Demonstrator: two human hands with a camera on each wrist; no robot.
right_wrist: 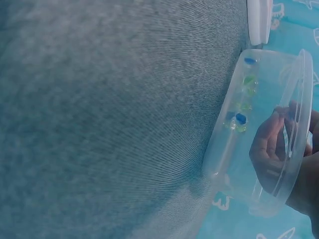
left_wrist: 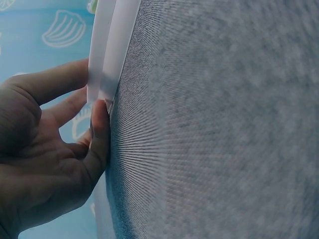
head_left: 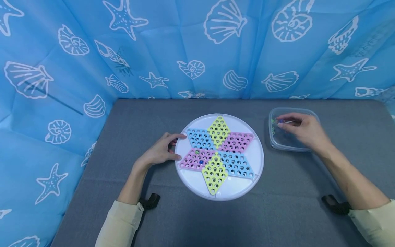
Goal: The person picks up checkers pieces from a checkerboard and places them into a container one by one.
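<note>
A round white Chinese checkers board [head_left: 184, 177] lies on the table, its star of holes coloured pink, blue and yellow. My left hand [head_left: 161, 148] grips its left rim between thumb and fingers; the left wrist view shows this hand [left_wrist: 60, 134] at the board's edge [left_wrist: 113, 50]. A green marble [head_left: 197, 152] and a blue marble [head_left: 201, 162] sit in the left pink section. Over a clear plastic container [head_left: 290, 148], my right hand [head_left: 303, 127] pinches a blue marble [head_left: 281, 121] between thumb and fingertips. Through the container wall the right hand [right_wrist: 271, 154] shows inside.
Several green and blue marbles [right_wrist: 244, 106] lie on the container's floor. A grey cloth [head_left: 247, 219] covers the table, and a blue curtain [head_left: 172, 41] with white shells hangs behind and at the left.
</note>
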